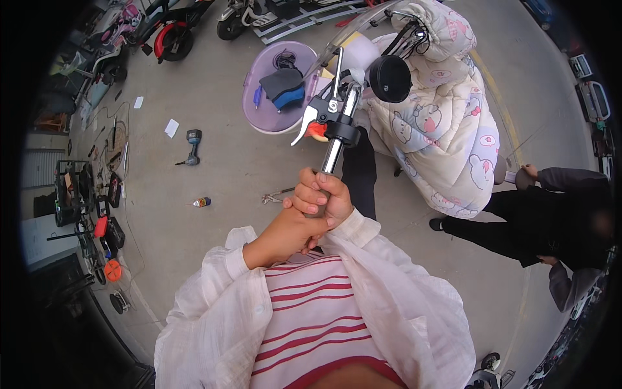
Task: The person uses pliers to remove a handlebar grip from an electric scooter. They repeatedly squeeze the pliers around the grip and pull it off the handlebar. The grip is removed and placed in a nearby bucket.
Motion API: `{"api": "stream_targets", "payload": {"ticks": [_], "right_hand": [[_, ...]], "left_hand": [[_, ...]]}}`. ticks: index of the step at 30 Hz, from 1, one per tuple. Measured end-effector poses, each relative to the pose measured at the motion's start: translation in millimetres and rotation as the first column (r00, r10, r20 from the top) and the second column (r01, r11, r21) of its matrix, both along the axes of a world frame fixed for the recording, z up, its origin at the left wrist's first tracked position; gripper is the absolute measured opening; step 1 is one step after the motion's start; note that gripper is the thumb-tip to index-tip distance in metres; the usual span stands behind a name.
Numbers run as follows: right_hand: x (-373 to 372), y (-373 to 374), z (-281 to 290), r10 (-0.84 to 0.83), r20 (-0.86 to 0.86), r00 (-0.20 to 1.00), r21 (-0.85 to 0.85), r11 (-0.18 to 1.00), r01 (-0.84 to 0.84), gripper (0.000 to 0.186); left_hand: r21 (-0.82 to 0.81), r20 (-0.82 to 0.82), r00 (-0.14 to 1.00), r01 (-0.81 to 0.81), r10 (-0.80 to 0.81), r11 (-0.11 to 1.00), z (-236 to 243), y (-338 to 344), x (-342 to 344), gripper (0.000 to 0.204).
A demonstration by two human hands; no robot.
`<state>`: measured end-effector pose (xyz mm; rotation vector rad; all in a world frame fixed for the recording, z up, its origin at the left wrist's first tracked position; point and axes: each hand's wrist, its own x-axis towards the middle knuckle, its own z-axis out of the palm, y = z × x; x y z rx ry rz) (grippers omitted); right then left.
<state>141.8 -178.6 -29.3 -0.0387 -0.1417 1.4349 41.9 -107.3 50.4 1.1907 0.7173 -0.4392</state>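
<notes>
Both my hands are closed around the grey-brown handlebar grip [317, 211] in front of my chest. My left hand [291, 227] wraps its lower part, coming in from the left. My right hand [329, 193] is closed higher up, its thumb along the top, and the hands press against each other. Between them they hide most of the grip. Just beyond, the bare chrome handlebar [332, 155] carries a black clamp with a silver brake lever [304, 124]. A round black part [390, 79] sits farther along the bar.
A quilted cover [431, 129] drapes the vehicle's front. A lilac tub [249, 107] holds dark and blue cloths. A cordless drill [192, 148], a spray can [202, 202] and pliers [275, 196] lie on the floor. Another person [551, 207] stands at right. Tools line the left.
</notes>
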Motion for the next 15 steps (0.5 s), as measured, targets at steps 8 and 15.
{"api": "stream_targets", "payload": {"ticks": [8, 15], "right_hand": [[2, -10, 57, 0.071, 0.182, 0.981, -0.743, 0.664, 0.09, 0.028], [-11, 12, 81, 0.269, 0.39, 0.881, -0.917, 0.206, 0.343, 0.02]], "left_hand": [[-0.837, 0.107, 0.982, 0.004, 0.157, 0.547, -58, -2, -16, 0.032], [-0.932, 0.239, 0.888, 0.324, 0.393, -0.165, -113, -37, -13, 0.023]]}}
